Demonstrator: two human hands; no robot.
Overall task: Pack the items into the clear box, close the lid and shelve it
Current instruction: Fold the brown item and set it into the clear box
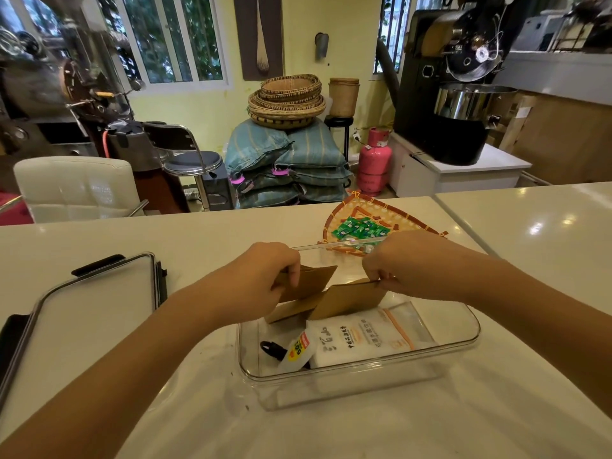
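Note:
The clear box (357,372) stands open on the white counter in front of me. Inside lie a white printed pouch (357,339), a small glue bottle (296,351) with a yellow label and a black clip (270,348). My left hand (265,273) pinches one brown paper envelope (314,281) over the box's far left part. My right hand (407,263) grips a second brown envelope (351,299) that leans into the box. The box's lid (89,309), with black latches, lies flat to the left.
A woven bamboo tray (407,218) holding several green sachets (361,228) sits just behind the box. A seam (463,223) splits the counter on the right. Beyond the counter are chairs, stacked sacks with baskets, a pink gas cylinder and a black roasting machine.

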